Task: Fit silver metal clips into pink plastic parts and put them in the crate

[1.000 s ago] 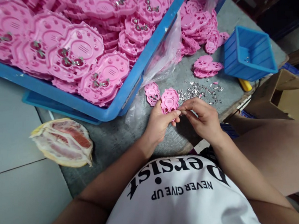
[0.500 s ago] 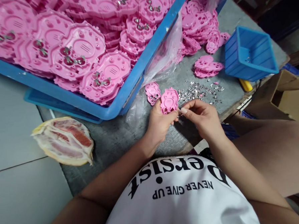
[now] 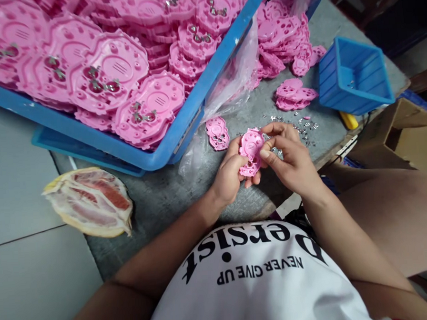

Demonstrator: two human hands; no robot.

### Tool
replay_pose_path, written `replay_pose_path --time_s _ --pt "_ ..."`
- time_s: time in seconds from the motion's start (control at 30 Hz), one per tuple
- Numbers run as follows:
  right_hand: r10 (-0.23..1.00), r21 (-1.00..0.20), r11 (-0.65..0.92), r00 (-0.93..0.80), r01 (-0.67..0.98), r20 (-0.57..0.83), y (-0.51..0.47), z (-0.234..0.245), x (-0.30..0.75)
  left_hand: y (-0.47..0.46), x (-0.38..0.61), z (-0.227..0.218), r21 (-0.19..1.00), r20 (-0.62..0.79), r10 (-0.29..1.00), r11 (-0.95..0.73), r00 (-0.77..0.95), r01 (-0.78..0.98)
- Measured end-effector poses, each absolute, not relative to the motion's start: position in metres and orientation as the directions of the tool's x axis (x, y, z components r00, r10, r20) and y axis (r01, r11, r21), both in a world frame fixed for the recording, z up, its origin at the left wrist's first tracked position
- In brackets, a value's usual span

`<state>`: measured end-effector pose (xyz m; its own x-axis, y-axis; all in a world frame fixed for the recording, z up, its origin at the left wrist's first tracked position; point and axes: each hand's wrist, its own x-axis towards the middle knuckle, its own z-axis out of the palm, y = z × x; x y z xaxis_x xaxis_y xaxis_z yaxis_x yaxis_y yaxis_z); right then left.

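Note:
My left hand [image 3: 229, 173] grips a small pink plastic plate [image 3: 250, 151] by its lower edge, tilted up toward me. My right hand [image 3: 288, 158] is closed on the same plate from the right, thumb pressed on its face and fingers curled over its top. Just behind my hands lies a scatter of small silver metal clips [image 3: 297, 127], partly hidden by my right hand. Another pink plate [image 3: 217, 132] lies flat on the grey table [image 3: 165, 196] to the left of the held one.
A big blue crate [image 3: 183, 133] heaped with pink plates fills the upper left. More pink plates [image 3: 286, 37] are piled at the back beside a small blue bin [image 3: 354, 76]. A peeled pomelo half [image 3: 90, 202] lies at the table's left edge. Cardboard boxes [image 3: 408, 130] stand right.
Both hands have lifted the pink plate and turned it upright. My right hand moved from pinching beside the plate to gripping over its top and face.

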<state>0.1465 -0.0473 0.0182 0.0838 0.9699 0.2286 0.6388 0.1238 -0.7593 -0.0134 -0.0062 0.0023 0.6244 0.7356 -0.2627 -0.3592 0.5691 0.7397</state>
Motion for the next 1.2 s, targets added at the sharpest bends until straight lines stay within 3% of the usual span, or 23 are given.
replay_pose_path --time_s 0.37,0.8,1.0,1.2 --pt "0.996 -0.736 0.09 -0.057 0.671 0.07 -0.046 0.025 0.158 -0.005 -0.013 -0.002 0.776 -0.265 0.709 0.559 0.654 -0.292" --pt "0.99 -0.701 0.136 -0.115 0.701 0.076 -0.044 0.021 0.159 -0.007 -0.013 -0.004 0.793 -0.271 0.694 0.554 0.667 -0.254" --pt "0.992 -0.736 0.091 0.005 0.671 0.127 -0.049 0.015 0.152 -0.008 -0.012 -0.008 0.804 -0.266 0.705 0.539 0.658 -0.253" --pt "0.981 -0.894 0.03 0.16 0.447 0.113 -0.051 0.005 0.146 -0.009 -0.01 -0.005 0.809 -0.272 0.719 0.531 0.64 -0.252"
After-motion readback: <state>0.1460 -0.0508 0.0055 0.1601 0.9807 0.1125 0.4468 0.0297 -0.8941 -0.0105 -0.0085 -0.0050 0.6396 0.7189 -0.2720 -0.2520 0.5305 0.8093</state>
